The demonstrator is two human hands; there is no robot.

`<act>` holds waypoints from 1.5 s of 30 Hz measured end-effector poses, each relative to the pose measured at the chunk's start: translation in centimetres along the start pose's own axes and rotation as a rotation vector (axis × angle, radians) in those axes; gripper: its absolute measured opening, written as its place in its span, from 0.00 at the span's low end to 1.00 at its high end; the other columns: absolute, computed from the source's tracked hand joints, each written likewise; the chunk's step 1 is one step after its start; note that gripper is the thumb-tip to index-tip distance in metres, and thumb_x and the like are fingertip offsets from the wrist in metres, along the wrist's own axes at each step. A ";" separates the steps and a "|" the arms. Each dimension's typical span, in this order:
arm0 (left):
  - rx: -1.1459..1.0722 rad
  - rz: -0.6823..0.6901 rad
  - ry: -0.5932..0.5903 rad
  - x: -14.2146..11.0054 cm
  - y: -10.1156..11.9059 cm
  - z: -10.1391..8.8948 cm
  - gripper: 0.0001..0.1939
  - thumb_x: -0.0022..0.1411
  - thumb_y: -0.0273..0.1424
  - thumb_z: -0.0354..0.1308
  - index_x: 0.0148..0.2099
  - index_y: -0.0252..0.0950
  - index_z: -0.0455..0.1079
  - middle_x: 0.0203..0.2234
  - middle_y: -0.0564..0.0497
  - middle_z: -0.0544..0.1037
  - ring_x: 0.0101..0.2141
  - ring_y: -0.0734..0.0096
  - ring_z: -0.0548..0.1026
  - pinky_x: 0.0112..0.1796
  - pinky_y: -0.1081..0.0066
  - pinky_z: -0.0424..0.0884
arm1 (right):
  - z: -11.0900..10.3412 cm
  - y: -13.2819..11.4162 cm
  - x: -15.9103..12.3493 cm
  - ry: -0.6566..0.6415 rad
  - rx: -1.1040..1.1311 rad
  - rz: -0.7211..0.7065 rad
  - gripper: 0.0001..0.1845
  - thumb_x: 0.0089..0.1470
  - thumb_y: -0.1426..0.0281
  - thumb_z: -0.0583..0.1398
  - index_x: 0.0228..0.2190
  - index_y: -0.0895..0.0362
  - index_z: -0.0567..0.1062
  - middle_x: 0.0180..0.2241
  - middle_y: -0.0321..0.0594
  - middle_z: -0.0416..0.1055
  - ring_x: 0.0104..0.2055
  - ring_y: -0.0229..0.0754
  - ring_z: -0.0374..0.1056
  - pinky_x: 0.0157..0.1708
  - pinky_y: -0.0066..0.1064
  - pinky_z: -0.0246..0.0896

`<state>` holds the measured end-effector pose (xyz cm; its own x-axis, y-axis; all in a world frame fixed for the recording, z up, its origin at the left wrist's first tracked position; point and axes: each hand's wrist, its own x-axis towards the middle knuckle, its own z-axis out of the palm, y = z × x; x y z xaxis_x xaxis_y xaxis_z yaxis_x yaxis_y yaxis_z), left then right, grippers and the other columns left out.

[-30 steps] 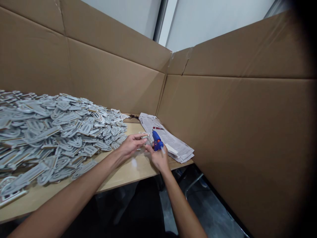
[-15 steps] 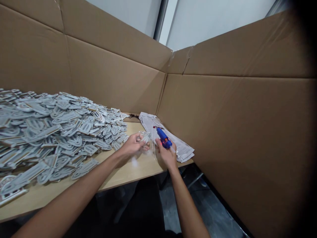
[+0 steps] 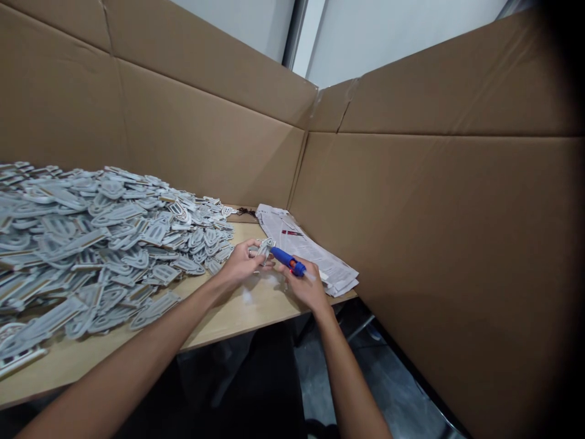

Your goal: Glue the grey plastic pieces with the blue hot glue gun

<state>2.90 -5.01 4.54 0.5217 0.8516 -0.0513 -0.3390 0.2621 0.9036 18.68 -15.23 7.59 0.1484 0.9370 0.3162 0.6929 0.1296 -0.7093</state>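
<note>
Tall cardboard panels (image 3: 205, 122) are standing behind the pile of grey-white pieces (image 3: 114, 244) and well to its right, meeting in a corner. A wooden table (image 3: 219, 329) is running beneath the pile and out past its right end. The pile itself is spreading broadly, its flat, rounded pieces overlapping at all angles. Well to the right of the pile, printed papers (image 3: 329, 268) are lying in a stack.

Just right of the pile, the left hand (image 3: 242, 262) is pinching one piece between thumb and fingers. Farther right of the pile, the right hand (image 3: 308, 283) is curling around a blue glue gun (image 3: 287, 259); whether a finger is pressing the trigger, I cannot tell. The gun is sloping toward the pile, its nozzle pointing at the pinched piece, touching or barely apart. For clean work, the right hand should probably be steadying the gun and squeezing gently, with the nozzle staying close to the surface.

The held piece (image 3: 265, 246) is tilting above the table, just off the pile's right end. The left fingertips are best gripping its far edge, well clear of the likely hot tip. Beside the pile's far right end, a dark tangle (image 3: 247, 212) is lying; a slim red item (image 3: 292, 233) is resting farther right.
</note>
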 end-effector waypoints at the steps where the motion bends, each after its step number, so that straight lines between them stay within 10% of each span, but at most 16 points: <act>1: 0.006 0.004 0.007 0.0 0.1 0.0 0.18 0.51 0.27 0.71 0.42 0.36 0.68 0.27 0.46 0.82 0.26 0.64 0.81 0.28 0.73 0.74 | 0.0 0.0 0.0 0.002 -0.003 0.000 0.20 0.60 0.53 0.62 0.33 0.57 0.81 0.26 0.34 0.72 0.27 0.39 0.61 0.29 0.29 0.55; 26: 0.109 0.047 -0.023 -0.1 0.0 -0.2 0.19 0.54 0.27 0.67 0.44 0.38 0.63 0.25 0.50 0.81 0.24 0.66 0.80 0.28 0.74 0.74 | 0.2 0.6 -0.1 0.015 -0.026 0.023 0.19 0.59 0.54 0.63 0.28 0.57 0.80 0.22 0.36 0.70 0.25 0.39 0.61 0.28 0.30 0.55; 45: 0.372 0.217 -0.090 0.3 -1.0 -1.4 0.10 0.59 0.34 0.62 0.40 0.38 0.66 0.25 0.54 0.77 0.23 0.76 0.75 0.23 0.82 0.61 | 0.4 -1.0 -0.7 -0.119 -0.266 -0.097 0.14 0.65 0.58 0.60 0.39 0.56 0.77 0.38 0.46 0.78 0.37 0.47 0.72 0.35 0.31 0.58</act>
<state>2.32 -4.42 3.02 0.5416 0.8214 0.1787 -0.1517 -0.1136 0.9819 17.60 -15.86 7.88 0.0002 0.9578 0.2873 0.8625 0.1452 -0.4847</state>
